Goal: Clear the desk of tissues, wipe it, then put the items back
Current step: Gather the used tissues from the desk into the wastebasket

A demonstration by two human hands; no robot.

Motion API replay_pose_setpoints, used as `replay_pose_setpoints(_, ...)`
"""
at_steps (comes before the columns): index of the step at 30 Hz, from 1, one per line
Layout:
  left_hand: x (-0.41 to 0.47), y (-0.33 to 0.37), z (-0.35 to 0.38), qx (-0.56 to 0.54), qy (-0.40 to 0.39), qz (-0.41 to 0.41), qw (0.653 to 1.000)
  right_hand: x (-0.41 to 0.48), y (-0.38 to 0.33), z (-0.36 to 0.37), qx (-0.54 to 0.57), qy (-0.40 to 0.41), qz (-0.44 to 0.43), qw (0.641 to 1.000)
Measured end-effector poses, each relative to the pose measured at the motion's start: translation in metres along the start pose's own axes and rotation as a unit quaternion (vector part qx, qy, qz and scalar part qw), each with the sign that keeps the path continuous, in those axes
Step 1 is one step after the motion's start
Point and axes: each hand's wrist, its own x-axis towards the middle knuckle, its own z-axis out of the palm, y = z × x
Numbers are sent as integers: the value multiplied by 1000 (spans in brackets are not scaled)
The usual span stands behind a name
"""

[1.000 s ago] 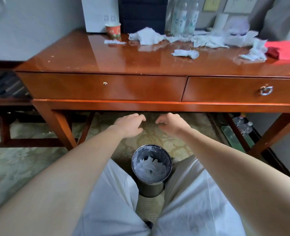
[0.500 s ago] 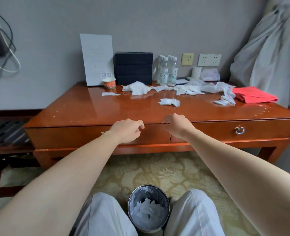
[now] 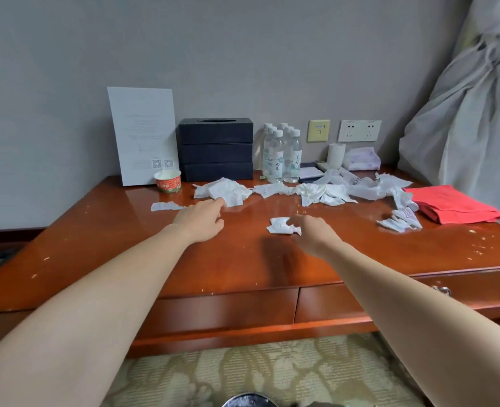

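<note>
Crumpled tissue (image 3: 281, 225) lies on the surface (image 3: 242, 259) at the right grip's (image 3: 313, 233) curled fingertips; whether it is pinched cannot be told. Left grip (image 3: 201, 220), fingers loosely extended, touches a larger tissue (image 3: 231, 190) ahead. Further tissues (image 3: 325, 190) and a red cloth (image 3: 454, 204) lie right of both.

Both hands have risen from the drawer front (image 3: 222, 309) and out over the glossy red-brown wooden desk (image 3: 242, 259): the left hand (image 3: 201, 220) now reaches, forefinger straight, to the near edge of the large crumpled white tissue (image 3: 222, 190) at the back. The right hand (image 3: 313, 233) has come to the small crumpled white tissue wad (image 3: 281, 226) mid-desk, fingers curled against its right edge (pinching or not, unclear).
</note>
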Motion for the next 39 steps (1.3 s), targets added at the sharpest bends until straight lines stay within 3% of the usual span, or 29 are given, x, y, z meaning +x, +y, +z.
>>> replay_pose_setpoints(10, 125, -50, 44, -21, -6, -26, 999, 121, 15, 27, -21, -47, -31, 998)
replay_pose_setpoints(13, 150, -59, 60, -18, -40, -5, 999, 157, 12, 34, -5, -24, -45, 999)
replay_pose_setpoints(16, 161, -67, 72, -14, -88, -6, 996, 185, 1, 39, -65, -8, -55, 996)
replay_pose_setpoints(22, 162, -79, 81, -34, -41, -8, 999, 217, -4, 42, -69, -110, 3, 992)
replay_pose_setpoints(29, 142, -73, 74, -6, -22, -23, 999, 195, -19, 47, -39, -73, -41, 996)
replay_pose_setpoints(39, 52, -59, 56, -42, -51, -50, 997, 97, -41, 35, 0, -95, -47, 994)
